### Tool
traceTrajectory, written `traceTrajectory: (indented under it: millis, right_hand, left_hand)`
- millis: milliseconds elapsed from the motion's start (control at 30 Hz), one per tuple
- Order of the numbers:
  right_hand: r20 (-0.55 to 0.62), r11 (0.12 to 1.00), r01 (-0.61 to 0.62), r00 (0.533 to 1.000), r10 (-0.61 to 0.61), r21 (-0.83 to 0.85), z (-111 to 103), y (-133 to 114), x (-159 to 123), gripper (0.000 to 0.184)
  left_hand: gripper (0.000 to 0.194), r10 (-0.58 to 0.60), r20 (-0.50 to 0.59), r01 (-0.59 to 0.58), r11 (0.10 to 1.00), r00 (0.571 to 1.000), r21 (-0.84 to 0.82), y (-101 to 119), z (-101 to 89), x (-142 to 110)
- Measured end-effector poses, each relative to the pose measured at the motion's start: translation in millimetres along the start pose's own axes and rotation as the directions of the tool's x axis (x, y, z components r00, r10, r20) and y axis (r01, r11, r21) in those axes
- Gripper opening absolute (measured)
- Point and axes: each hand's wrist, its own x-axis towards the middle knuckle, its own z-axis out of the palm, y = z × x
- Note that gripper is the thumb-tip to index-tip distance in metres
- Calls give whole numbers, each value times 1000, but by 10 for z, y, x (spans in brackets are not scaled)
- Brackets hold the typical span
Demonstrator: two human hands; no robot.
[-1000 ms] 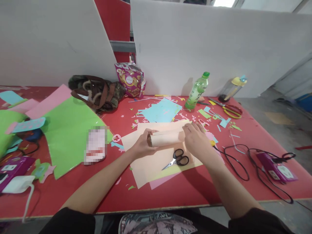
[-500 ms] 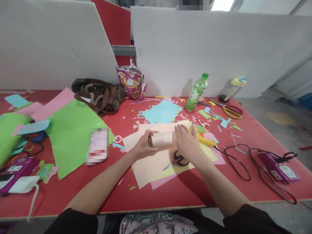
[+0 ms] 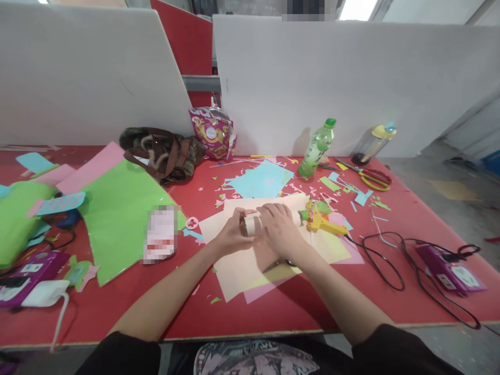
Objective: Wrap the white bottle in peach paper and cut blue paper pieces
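Observation:
A pale paper-covered tube (image 3: pixel 253 225), its left end open and dark inside, lies sideways over cream paper sheets (image 3: pixel 234 265). My left hand (image 3: pixel 233 230) is closed around that left end, thumb toward me. My right hand (image 3: pixel 280 225) curves over the tube's middle, fingers together and pressed on it, hiding part of it. Scissors (image 3: pixel 276 264) lie on the sheets, mostly covered by my right wrist. Just right of the tube rests a yellow hot glue gun (image 3: pixel 328 225), its nozzle end near colourful scraps.
Blue paper (image 3: pixel 265 178) and scraps lie beyond my hands. A green bottle (image 3: pixel 317 148), a clear tumbler (image 3: pixel 373 145) and red-yellow scissors (image 3: pixel 375 179) stand or lie at back right. Purple power strips (image 3: pixel 449 271) with cords flank the table. Green sheets (image 3: pixel 117 224) and a blurred phone-shaped item (image 3: pixel 160 234) lie left.
My right hand has slid left along the tube toward my left hand, uncovering the tube's right end and the glue gun's front. My left hand keeps its hold. The view has shifted slightly.

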Motion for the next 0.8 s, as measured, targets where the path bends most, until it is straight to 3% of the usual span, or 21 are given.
traceTrajectory:
  millis: [133, 267, 467, 667, 800]
  right_hand:
    - [74, 998, 57, 996, -54, -33, 55, 60, -60, 25]
    - [1, 999, 49, 999, -49, -24, 52, 112, -117, 18]
    - [32, 997, 73, 997, -73, -7, 78, 106, -115, 40]
    - [42, 997, 69, 997, -70, 33, 91, 74, -45, 24]
    - [3, 996, 77, 997, -78, 34, 105, 80, -16, 34]
  left_hand:
    - [48, 15, -8, -15, 999, 1000, 38, 14, 10, -1]
    - [49, 48, -22, -47, 997, 999, 65, 5, 21, -4]
    - [58, 112, -23, -110, 991, 993, 76, -56, 21, -7]
    - [59, 63, -1, -63, 996, 998, 60, -40, 5, -11]
    - [55, -17, -7, 18, 1000, 1000, 17, 5, 18, -16]
